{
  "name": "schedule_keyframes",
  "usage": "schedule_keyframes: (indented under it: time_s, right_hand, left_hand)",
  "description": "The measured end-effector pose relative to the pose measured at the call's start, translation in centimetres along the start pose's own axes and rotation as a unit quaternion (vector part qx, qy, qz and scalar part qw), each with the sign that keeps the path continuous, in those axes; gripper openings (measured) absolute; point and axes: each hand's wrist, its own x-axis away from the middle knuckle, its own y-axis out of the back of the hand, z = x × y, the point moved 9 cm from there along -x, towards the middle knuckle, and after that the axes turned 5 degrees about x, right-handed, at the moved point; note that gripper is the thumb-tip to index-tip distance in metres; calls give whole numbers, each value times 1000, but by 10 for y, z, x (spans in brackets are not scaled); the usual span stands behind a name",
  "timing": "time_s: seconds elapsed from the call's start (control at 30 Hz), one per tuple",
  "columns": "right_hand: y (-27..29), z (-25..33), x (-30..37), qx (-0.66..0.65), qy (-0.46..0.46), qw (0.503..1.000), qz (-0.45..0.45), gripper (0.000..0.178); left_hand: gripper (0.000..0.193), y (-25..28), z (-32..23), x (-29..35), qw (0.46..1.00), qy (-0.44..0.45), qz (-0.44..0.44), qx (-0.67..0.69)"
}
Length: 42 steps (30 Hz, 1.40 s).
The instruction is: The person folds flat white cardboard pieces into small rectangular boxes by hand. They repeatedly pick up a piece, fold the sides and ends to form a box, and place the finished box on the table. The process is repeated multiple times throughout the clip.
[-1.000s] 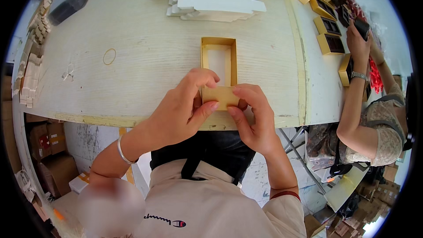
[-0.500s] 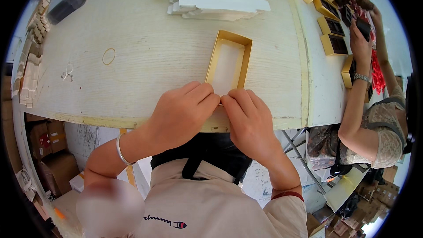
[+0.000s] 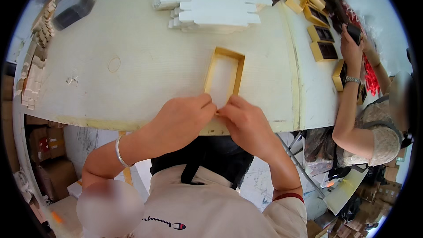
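A gold cardboard box (image 3: 241,74), open on top with a white inside, lies on the table just beyond my hands. Its near end wall sits between my fingertips. My left hand (image 3: 187,113) pinches that end from the left, with thumb and forefinger pressed together. From the right, my right hand (image 3: 244,117) pinches the same end, its fingertips almost touching the left ones. The fingers cover the box's near edge, so the fold there is mostly hidden.
White flat carton blanks (image 3: 216,6) are stacked at the far middle. A rubber band (image 3: 114,65) lies on the left, near a stack of cream card pieces (image 3: 33,81). To the right, a co-worker's hand (image 3: 352,48) holds a dark piece beside gold boxes (image 3: 324,50) with dark inserts.
My view has shifted slightly, and the box appears a little lower. My right fingers have drawn back slightly and bent more at the near end. The co-worker's hands have moved.
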Motion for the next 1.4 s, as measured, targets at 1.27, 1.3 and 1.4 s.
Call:
schedule_keyframes:
  time_s: [1.27,1.3,1.4]
  right_hand:
    - [100,-87,-166,102,-17,992,71,19]
    - [101,-87,-168,144,0,989,37,16]
    - [99,-73,-163,213,66,974,-40,8]
  left_hand:
    - [12,71,8,28,978,-77,-192,37]
    - [12,71,9,29,978,-76,-193,34]
    - [11,71,10,30,975,-76,-204,37]
